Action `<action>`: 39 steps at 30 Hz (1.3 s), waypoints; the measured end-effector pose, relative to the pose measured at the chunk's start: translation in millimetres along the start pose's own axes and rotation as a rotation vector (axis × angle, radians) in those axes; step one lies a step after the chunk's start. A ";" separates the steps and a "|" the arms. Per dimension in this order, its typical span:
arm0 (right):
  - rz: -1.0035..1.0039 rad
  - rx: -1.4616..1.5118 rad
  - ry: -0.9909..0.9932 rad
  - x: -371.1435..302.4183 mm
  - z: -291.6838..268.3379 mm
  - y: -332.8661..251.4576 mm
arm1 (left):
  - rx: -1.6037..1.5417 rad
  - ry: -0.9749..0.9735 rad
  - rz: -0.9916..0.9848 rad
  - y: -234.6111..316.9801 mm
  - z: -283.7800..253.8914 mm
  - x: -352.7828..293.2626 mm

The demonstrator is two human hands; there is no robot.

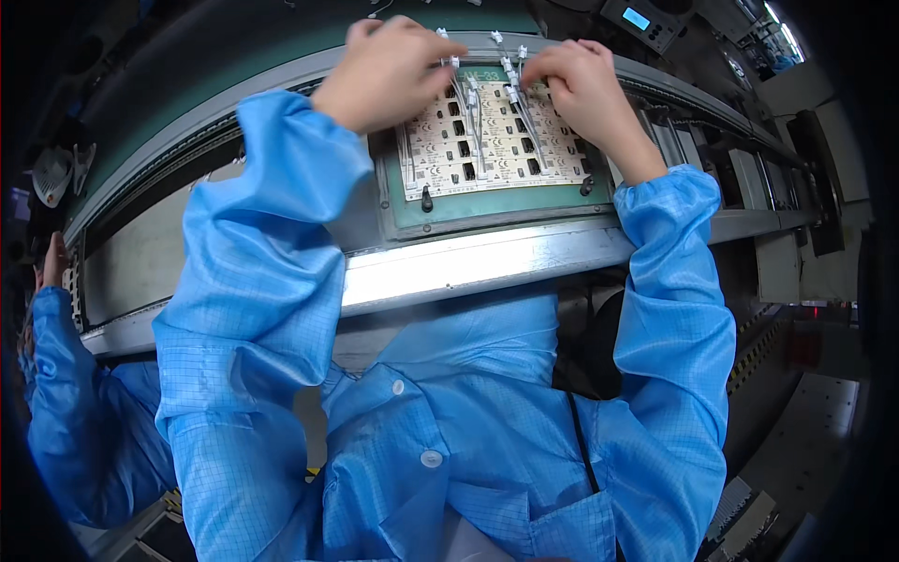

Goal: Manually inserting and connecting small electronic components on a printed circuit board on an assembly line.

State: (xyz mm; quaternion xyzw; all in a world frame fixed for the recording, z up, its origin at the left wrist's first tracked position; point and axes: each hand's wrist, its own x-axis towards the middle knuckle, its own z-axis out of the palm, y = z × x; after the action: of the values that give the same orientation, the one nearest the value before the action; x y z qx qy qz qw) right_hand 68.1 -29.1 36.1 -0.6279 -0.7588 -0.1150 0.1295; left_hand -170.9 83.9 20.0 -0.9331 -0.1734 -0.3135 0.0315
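Note:
A panel of white circuit boards with rows of black parts lies on a green fixture plate. Thin cables run up across the boards to small white connectors at the far edge. My left hand hangs over the panel's far left corner, its thumb and index finger beside a white connector; motion smears the fingertips. At the far right, my right hand has its fingers curled together next to another white connector. Whatever sits between those fingers is hidden.
Dark clips stand at the fixture's near edge. A metal rail runs along the near side of the conveyor. At left, another person's blue sleeve reaches the line. A device with a lit screen stands at the far right.

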 end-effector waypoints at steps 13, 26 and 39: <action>-0.392 0.201 0.080 0.4 -7.5 -54.2 | 0.118 -0.153 0.208 2.8 -48.4 -56.8; -0.001 0.306 0.082 37.3 26.0 58.0 | 0.177 -0.237 -0.434 24.1 10.4 63.5; 0.200 0.777 0.240 31.6 27.4 77.2 | 0.089 -0.398 -0.473 39.3 75.0 119.0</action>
State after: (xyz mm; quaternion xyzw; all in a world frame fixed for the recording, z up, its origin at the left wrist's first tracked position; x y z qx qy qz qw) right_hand 136.9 23.6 22.0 -0.5852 -0.6605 0.1207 0.4547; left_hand -26.0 95.8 32.7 -0.9075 -0.4022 -0.1152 -0.0361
